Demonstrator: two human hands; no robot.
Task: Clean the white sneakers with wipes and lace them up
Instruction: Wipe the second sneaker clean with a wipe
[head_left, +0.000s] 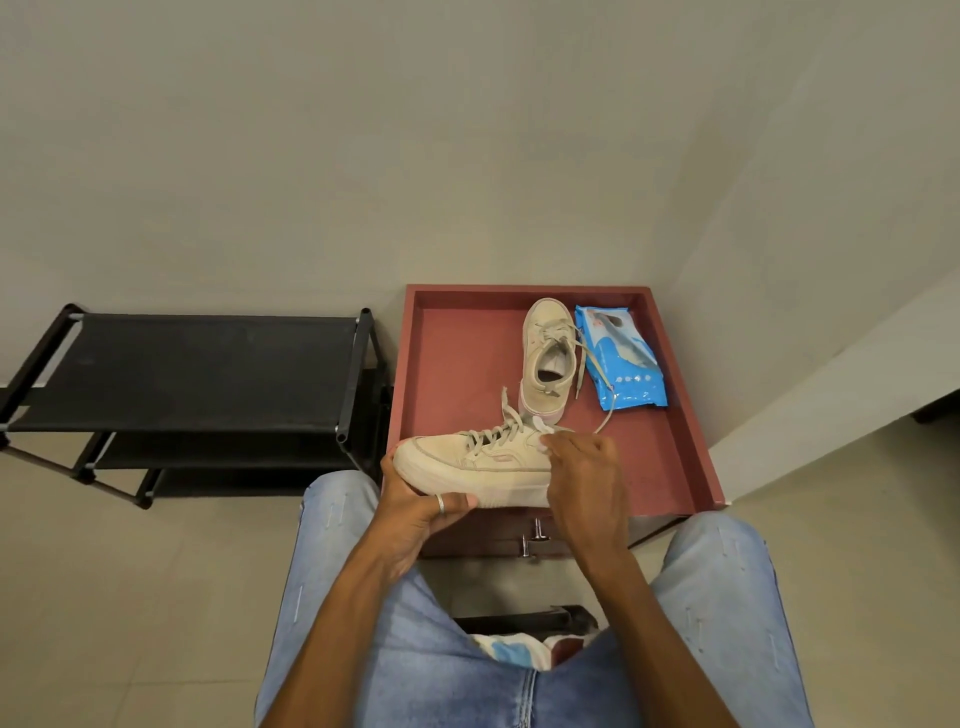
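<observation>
Gripping a cream-white canvas sneaker (467, 460), side turned up, with both hands. With the left hand (421, 512): fingers curled round the sole at the toe end, clamped on it. With the right hand (584, 473): bent over the heel end, clamped on it too, heel hidden underneath. By the right fingertips, a small white bit (543, 426); hard to tell whether wipe or shoe part.

Just beyond the right hand, flat on the square red tabletop with a raised rim (693, 426), a second cream-white sneaker (545, 358), laces loose. Beside that, a little further out, a blue plastic pack of wipes (623, 364), print too small to read, one lace lying across it.

Well out past the left hand, a black shoe rack (182, 369), cut off at the picture's edge. Under both arms, light blue jeans (353, 597), cut off at the bottom.
</observation>
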